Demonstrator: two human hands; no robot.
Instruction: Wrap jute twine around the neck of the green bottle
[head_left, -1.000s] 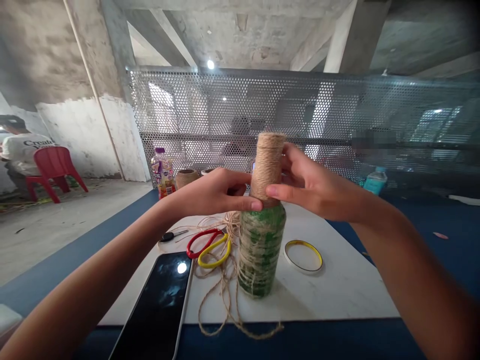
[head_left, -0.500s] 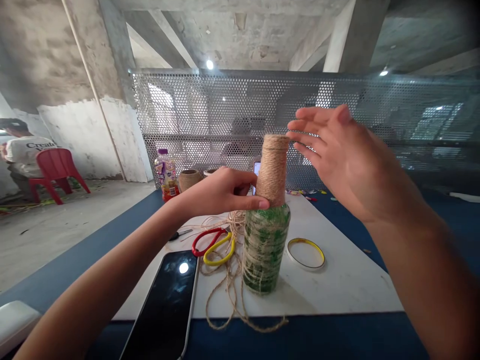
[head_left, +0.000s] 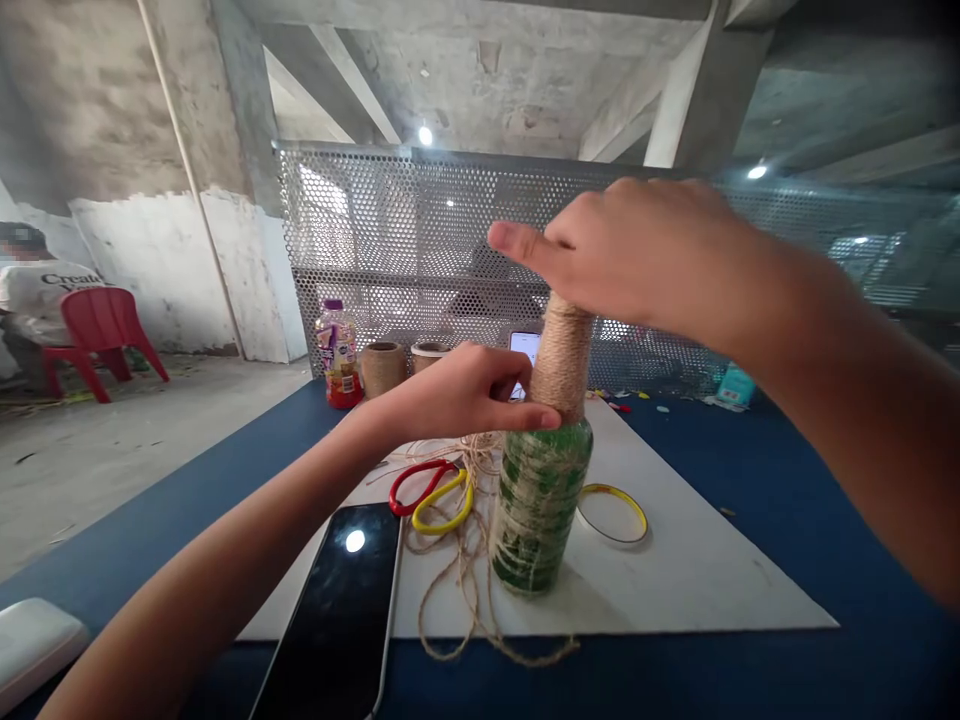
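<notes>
- Left hand [head_left: 457, 395] curls around the twine-wrapped neck, its thumb pressed against the twine.
- Right hand [head_left: 630, 250] is half-closed over the bottle's top; contact cannot be told.
- Green bottle [head_left: 538, 510] stands upright near the white board's [head_left: 697, 570] front edge.
- Red-and-yellow scissors [head_left: 431, 497] and loose jute twine [head_left: 457, 590] lie just left of it.

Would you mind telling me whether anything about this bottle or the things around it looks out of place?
Yes, the twine on the green bottle looks odd: around the body it is loose and patchy, with green showing through, while the neck has tight, even coils. A loose tangle of twine also sprawls beneath it.
</notes>
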